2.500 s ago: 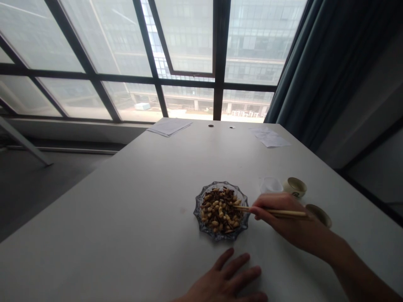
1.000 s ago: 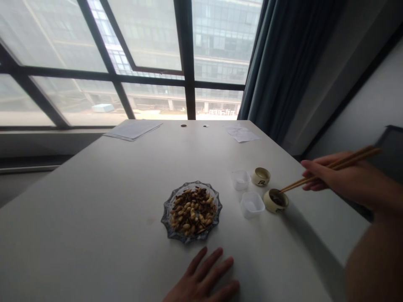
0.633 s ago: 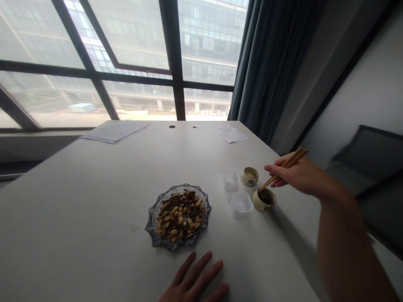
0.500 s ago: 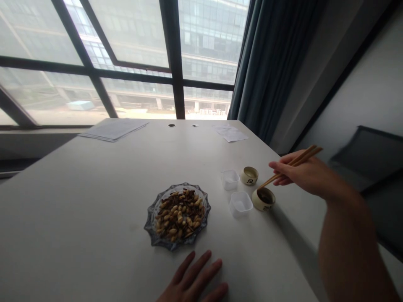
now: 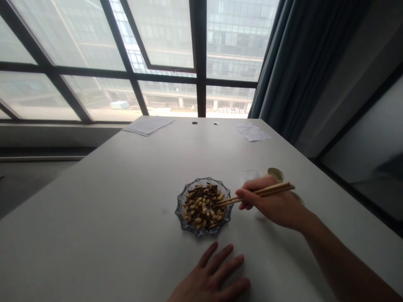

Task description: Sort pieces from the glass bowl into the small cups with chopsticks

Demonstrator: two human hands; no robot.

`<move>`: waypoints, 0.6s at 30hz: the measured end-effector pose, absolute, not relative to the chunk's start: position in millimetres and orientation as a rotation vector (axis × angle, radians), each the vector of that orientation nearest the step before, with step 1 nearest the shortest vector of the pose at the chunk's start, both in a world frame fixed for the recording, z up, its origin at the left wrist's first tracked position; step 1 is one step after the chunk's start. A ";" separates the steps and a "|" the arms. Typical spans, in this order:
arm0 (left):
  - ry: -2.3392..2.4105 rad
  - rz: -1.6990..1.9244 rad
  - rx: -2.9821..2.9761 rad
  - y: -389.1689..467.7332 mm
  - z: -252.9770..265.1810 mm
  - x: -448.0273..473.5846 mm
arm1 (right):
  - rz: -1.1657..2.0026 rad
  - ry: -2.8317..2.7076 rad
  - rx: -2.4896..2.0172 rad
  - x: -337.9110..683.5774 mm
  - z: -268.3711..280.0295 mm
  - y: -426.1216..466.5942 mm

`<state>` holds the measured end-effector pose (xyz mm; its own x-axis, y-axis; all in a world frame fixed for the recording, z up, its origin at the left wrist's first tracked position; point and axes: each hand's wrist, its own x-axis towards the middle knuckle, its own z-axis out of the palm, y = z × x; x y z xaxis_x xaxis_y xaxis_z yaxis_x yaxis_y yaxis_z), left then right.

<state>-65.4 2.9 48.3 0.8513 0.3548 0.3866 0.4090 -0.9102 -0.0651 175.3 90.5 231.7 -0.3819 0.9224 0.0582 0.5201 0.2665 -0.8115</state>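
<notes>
My right hand (image 5: 267,201) is closed around a pair of wooden chopsticks (image 5: 273,189), whose tips reach into the right side of a glass dish (image 5: 181,212) with a scalloped rim. Peanuts in their shells (image 5: 201,209) and dark, slim seeds fill the dish. Whether the tips pinch a piece is too small to tell. My left hand (image 5: 214,274) lies on the table just below the dish, fingers spread, holding nothing. Partly behind my right hand are a small ceramic cup (image 5: 276,173) and the edge of a second cup (image 5: 298,199).
A clear plastic container (image 5: 251,174) shows beyond my right hand; another is mostly hidden beneath it. Papers (image 5: 149,125) lie at the white table's far left and a crumpled sheet (image 5: 253,132) at its far right. Windows and a dark curtain (image 5: 283,63) stand behind.
My right hand has carried the chopsticks left from the near ceramic cup to the dish of peanuts and seeds. The view has turned slightly right to left. My left hand stays resting on the table.
</notes>
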 end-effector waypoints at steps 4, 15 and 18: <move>-0.602 -0.545 -2.885 2.5 47.8 -65.7 | 0.945 -2.060 -1.332 166.8 220.7 94.1; -0.591 -0.534 -2.873 1.8 44.7 -65.8 | 0.938 -2.081 -1.358 158.5 214.1 91.9; -0.598 -0.523 -2.872 2.0 43.9 -65.7 | 0.937 -2.071 -1.343 157.2 213.1 91.4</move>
<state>-65.7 2.0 43.9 0.8588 0.3557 0.3688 0.4125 -0.9069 -0.0856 157.2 91.4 213.1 -0.3911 0.9195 0.0382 0.5782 0.2778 -0.7671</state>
